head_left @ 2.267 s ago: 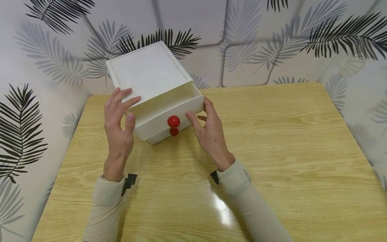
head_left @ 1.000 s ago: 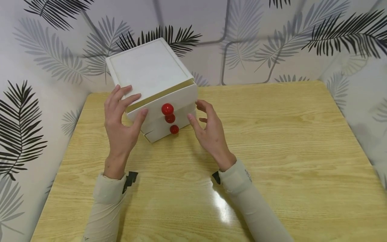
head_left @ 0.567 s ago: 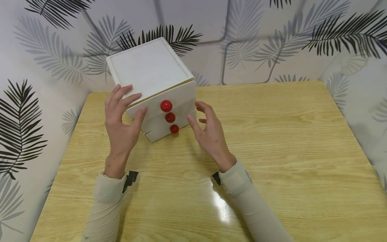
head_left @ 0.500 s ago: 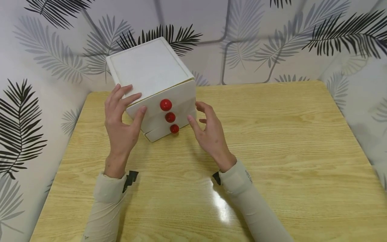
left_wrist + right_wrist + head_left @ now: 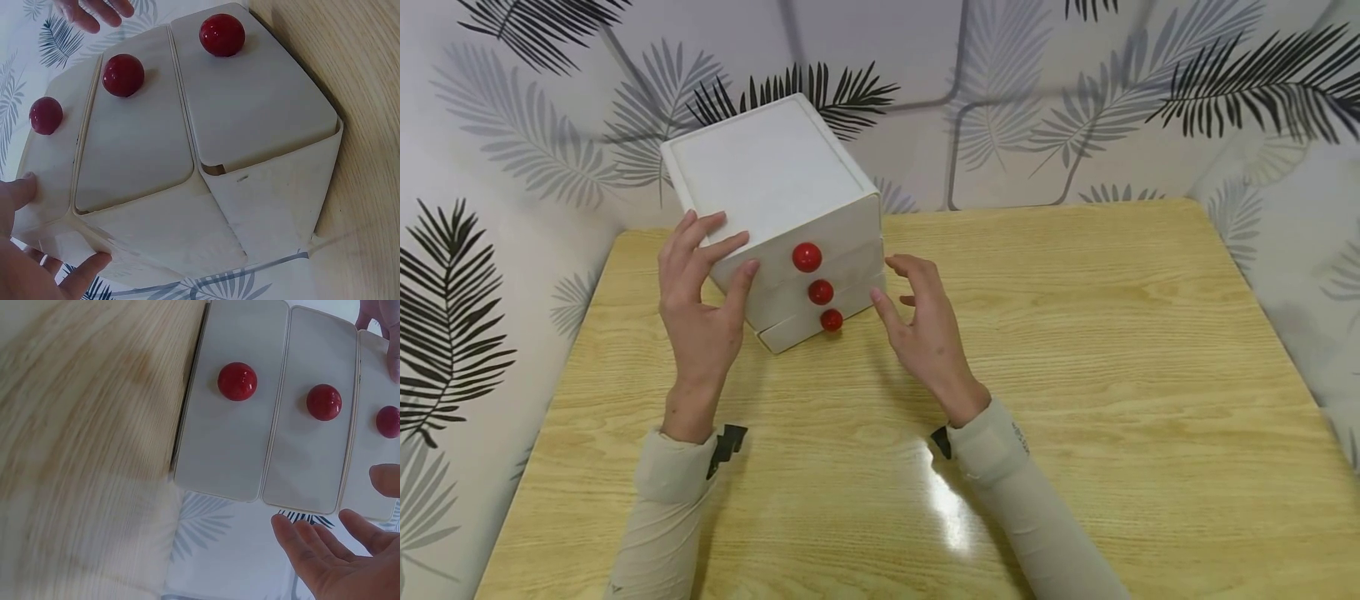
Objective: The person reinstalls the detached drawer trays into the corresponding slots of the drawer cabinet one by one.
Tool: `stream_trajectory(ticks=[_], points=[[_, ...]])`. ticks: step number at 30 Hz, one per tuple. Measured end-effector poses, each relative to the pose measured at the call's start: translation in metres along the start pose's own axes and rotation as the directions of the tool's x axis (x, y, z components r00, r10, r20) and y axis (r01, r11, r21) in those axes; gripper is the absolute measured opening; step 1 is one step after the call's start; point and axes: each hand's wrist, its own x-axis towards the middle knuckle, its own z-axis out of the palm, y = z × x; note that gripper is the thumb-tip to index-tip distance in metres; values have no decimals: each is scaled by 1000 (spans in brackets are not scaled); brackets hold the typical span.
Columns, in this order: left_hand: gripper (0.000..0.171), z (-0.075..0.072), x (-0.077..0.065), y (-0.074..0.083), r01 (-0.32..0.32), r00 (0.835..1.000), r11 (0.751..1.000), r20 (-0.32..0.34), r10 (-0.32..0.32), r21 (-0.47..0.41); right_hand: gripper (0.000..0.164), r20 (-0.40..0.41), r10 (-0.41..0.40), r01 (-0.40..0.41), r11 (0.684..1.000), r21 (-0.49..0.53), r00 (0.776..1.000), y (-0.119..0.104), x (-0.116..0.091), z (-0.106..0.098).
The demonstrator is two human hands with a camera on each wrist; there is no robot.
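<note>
A white cabinet [image 5: 767, 175] with three stacked drawers stands turned at an angle on the table's back left. Each drawer front bears a round red knob; the highest is the top knob [image 5: 807, 257]. All three fronts sit in against the body, with a small gap at a corner of the bottom drawer [image 5: 262, 106] in the left wrist view. My left hand [image 5: 700, 325] spans the cabinet's left front corner, fingers spread over the top and side, thumb against the top drawer's front [image 5: 56, 150]. Beside the right side hovers my right hand [image 5: 928, 333], fingers relaxed, holding nothing.
The wood-grain table [image 5: 1112, 375] extends to the right and in front of the cabinet. Behind it rises a wall covering [image 5: 1030, 83] printed with leaves, close to the cabinet's back. Light glares off the table between the forearms.
The top drawer, pulled well out before, has slid back into the cabinet. My left thumb has come onto its front, and my right hand has left the drawer's right edge.
</note>
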Motion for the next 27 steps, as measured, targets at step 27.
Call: stream_trajectory(ticks=[27], points=[[8,26,-22,13,-294,911,951,-270,310,100,47,51,119,-102,961,-259,992,20,-23,-44]])
